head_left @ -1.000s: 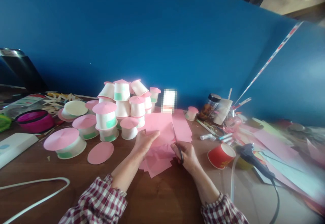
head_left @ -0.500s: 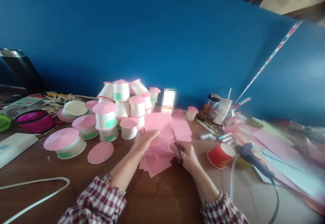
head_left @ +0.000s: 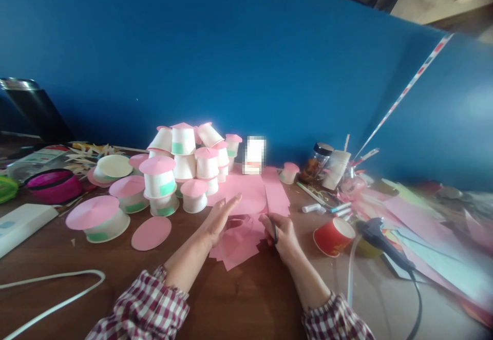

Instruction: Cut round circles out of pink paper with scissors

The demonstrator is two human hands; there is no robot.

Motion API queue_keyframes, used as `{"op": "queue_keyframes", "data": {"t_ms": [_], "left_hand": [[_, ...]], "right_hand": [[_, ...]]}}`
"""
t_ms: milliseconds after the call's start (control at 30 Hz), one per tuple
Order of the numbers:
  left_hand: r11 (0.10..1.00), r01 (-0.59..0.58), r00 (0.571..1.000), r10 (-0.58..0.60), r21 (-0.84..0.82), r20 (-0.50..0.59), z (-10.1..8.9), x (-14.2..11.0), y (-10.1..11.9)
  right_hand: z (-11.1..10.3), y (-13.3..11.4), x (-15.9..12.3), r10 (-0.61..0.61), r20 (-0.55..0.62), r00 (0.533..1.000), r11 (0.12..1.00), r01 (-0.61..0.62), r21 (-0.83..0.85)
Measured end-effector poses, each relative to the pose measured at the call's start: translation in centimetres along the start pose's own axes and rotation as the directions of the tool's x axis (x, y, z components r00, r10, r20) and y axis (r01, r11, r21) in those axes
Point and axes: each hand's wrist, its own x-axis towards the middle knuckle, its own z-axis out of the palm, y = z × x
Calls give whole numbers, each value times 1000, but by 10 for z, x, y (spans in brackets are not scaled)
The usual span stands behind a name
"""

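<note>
In the middle of the head view my left hand [head_left: 219, 223] holds a sheet of pink paper [head_left: 248, 191], thumb stretched along its near edge and the other fingers mostly hidden. My right hand [head_left: 284, 234] is closed around a pair of scissors [head_left: 275, 231]. Their dark handle shows at the fingers, and the thin blades point away from me along the sheet's right edge. How far the blades are apart I cannot tell. Beneath the hands lies a loose pile of pink paper pieces [head_left: 236, 245]. Another pink strip [head_left: 276, 191] lies right of the held sheet.
Left stand several white paper cups with pink cone tops [head_left: 157, 175], some stacked, beside a pink paper disc [head_left: 151, 233]. To the right are a red paper cup [head_left: 334, 237], a glue gun [head_left: 389, 242] with its cord, markers [head_left: 341, 207] and a lidded jar [head_left: 316, 163]. A blue wall [head_left: 246, 62] rises behind.
The held pink sheet has turned and its left side now reaches farther left, towards the cups. My left hand has shifted slightly left and nearer; the right hand stays almost in place with the scissors.
</note>
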Motion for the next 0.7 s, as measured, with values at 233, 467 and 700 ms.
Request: {"op": "queue_keyframes", "data": {"t_ms": [233, 467, 700], "left_hand": [[978, -166, 969, 138, 126, 206, 14, -15, -11], [951, -213, 977, 204, 224, 64, 24, -9, -20], [996, -72, 974, 81, 51, -212, 34, 11, -33]], "right_hand": [[3, 0, 0, -26, -12, 1000, 997, 27, 66], [9, 3, 0, -34, 3, 999, 998, 34, 56], [11, 9, 1, -83, 22, 996, 996, 83, 20]]}}
